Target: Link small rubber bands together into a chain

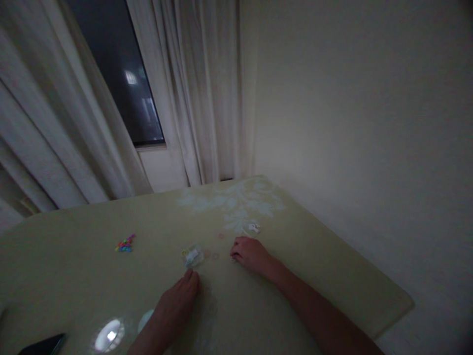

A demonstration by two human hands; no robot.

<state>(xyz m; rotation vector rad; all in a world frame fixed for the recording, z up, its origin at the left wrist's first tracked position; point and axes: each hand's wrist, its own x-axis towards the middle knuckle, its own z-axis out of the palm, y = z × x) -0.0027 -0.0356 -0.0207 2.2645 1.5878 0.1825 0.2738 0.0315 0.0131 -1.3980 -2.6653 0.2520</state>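
My left hand (176, 301) rests on the table with its fingers bent and pressed together. Its fingertips are just below a small clear plastic box (192, 255) with pale and yellowish bits in it. Whether anything is between those fingers is hidden. Farther right, my right hand (251, 254) is closed in a pinch low over the tabletop, and a tiny whitish thing (234, 260) shows at its fingertips, too small to name. Between the hands lie a faint ring (216, 256) and a pinkish ring (220, 235). A small white piece (254, 227) lies beyond my right hand.
A heap of small bright coloured pieces (125, 244) sits left on the greenish table (81, 276). Near the front edge are a shiny reflection (109, 336) and a dark flat object (43, 344). A wall (354, 148) borders the right side; curtains (207, 98) hang behind.
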